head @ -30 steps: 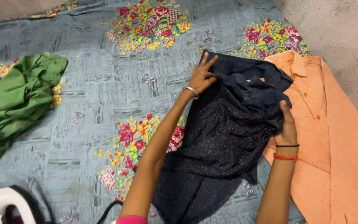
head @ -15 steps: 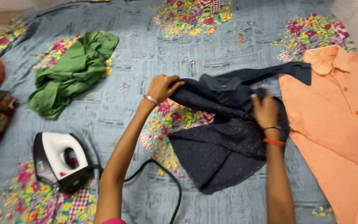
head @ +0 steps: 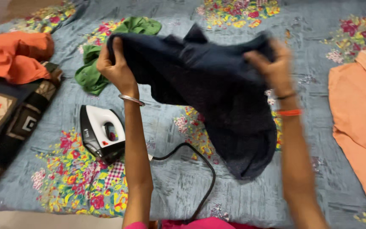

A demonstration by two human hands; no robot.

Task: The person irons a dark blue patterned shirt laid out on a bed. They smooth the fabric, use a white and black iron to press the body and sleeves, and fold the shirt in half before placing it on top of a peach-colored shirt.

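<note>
**Dark shirt being held up over the bedsheet**

An orange cloth [head: 15, 57] is lying at the far left beside a green garment [head: 90, 75]. An iron [head: 101, 133] is resting on the floral bedsheet [head: 56, 169]. The dark shirt [head: 217, 93] is being held in the air: one edge is being gripped by the closed left hand [head: 115, 68], the other by the blurred right hand [head: 272, 68]. An orange shirt [head: 361, 114] is lying at the right.

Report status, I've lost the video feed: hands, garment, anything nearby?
Left hand and right hand gripping dark shirt, lifted off bedsheet. Iron below left arm, cord under shirt.
</note>
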